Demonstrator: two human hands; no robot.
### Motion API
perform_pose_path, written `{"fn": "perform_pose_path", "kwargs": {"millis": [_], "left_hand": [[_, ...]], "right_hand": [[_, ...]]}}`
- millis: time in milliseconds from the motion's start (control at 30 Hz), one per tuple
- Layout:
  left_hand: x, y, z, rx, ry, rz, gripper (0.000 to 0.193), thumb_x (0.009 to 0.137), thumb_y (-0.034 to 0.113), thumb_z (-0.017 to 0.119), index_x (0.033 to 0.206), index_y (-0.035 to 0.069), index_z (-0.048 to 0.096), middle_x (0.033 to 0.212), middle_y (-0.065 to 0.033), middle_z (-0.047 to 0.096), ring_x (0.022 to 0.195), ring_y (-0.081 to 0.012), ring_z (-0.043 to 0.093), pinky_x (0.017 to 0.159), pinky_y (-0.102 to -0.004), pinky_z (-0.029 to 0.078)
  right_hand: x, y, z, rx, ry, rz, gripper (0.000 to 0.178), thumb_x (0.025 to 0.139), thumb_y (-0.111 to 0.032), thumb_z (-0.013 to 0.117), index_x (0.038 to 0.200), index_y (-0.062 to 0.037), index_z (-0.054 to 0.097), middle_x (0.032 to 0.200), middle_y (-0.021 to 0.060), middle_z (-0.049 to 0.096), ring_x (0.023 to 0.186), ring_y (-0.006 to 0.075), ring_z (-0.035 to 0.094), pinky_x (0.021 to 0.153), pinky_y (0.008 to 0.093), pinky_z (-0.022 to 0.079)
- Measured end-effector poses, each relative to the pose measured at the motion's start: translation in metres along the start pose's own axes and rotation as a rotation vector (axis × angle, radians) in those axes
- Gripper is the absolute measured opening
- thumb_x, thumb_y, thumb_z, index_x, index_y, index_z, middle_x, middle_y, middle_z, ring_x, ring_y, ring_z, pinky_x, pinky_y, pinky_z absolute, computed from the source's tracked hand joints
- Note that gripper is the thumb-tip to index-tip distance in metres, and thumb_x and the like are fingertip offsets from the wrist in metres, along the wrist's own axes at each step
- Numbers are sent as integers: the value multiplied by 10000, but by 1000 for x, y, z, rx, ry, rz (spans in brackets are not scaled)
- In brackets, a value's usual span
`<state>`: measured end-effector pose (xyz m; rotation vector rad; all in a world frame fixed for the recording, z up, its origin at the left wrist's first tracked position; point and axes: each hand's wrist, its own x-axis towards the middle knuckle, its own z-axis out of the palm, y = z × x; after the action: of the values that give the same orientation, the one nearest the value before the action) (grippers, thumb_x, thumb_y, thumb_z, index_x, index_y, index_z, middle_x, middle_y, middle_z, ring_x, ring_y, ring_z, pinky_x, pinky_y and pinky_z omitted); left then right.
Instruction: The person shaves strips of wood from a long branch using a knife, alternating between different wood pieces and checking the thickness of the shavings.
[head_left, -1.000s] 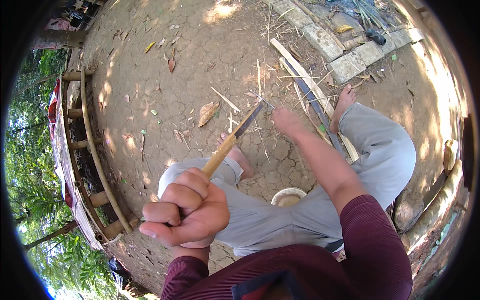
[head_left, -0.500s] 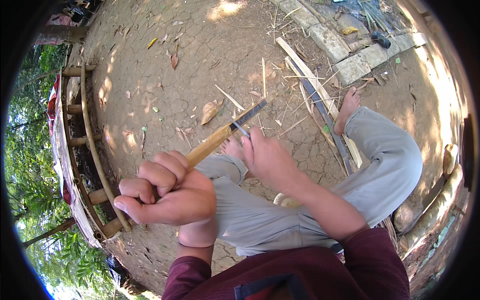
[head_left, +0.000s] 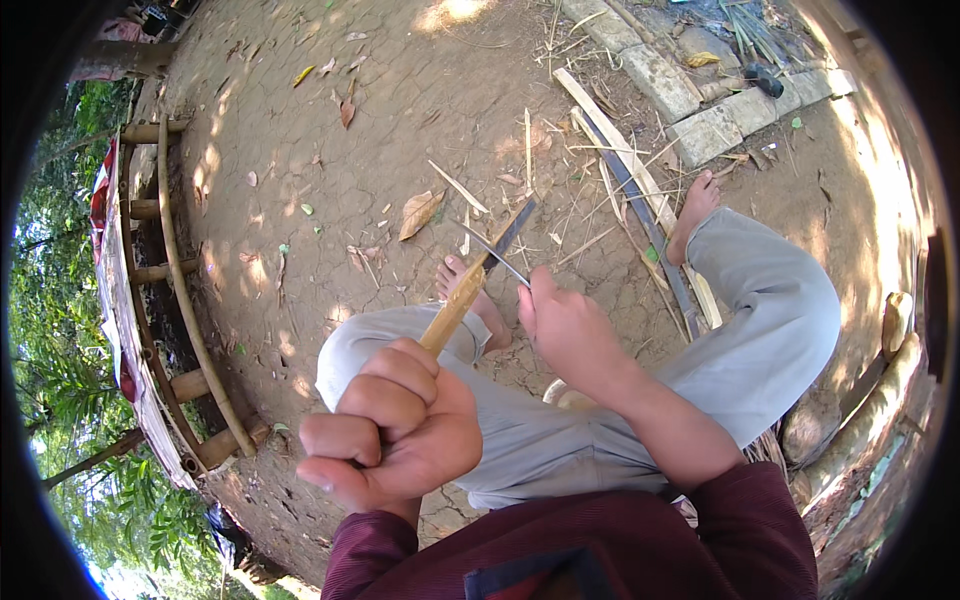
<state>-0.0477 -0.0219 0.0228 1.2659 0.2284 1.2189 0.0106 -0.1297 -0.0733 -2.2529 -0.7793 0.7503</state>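
Left hand clutches a strip, right hand apparently a knife — both hands shifted rightward.

Cracked earth floor, sun-dappled; bamboo rail left, foliage beyond; block edging upper right.

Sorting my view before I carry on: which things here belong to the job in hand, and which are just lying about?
In the job: wooden strip, in the left hand; thin blade, in the right hand, crossing it; perhaps the pale strip on the ground.

Lying about: large brown leaf; grey blocks.
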Motion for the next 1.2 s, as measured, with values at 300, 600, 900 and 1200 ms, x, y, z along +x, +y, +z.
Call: {"fn": "perform_pose_path", "kwargs": {"millis": [300,600,900,1200], "left_hand": [[-6,-7,-8,-173,-92,97,476,1058,480,192,747,141,314,490,-19,326,390,-131,220,394,-293,198],[-29,7,1,-62,-308,135,432,1048,448,215,725,169,282,486,14,251,389,-108,170,401,-280,173],[1,-3,-5,-81,-93,54,438,1043,464,228,721,173,275,495,10,263,405,-112,187,413,-290,182],[-4,-7,-6,-93,-87,135,479,1057,479,188,735,147,313,474,-9,319,379,-124,233,380,-294,215]], "right_hand": [[-30,-45,-18,78,65,-155,200,989,-204,525,936,-31,441,637,175,607,540,386,622,473,483,486],[3,27,12,-78,9,73,248,996,-238,481,943,3,476,630,213,622,565,406,640,508,514,516],[-28,-33,-23,90,1,-143,225,980,-210,526,927,-7,446,625,210,605,549,408,624,473,512,477],[-3,-5,-2,23,-12,-7,237,993,-229,493,911,-11,455,589,203,600,555,427,623,487,528,485]]}}
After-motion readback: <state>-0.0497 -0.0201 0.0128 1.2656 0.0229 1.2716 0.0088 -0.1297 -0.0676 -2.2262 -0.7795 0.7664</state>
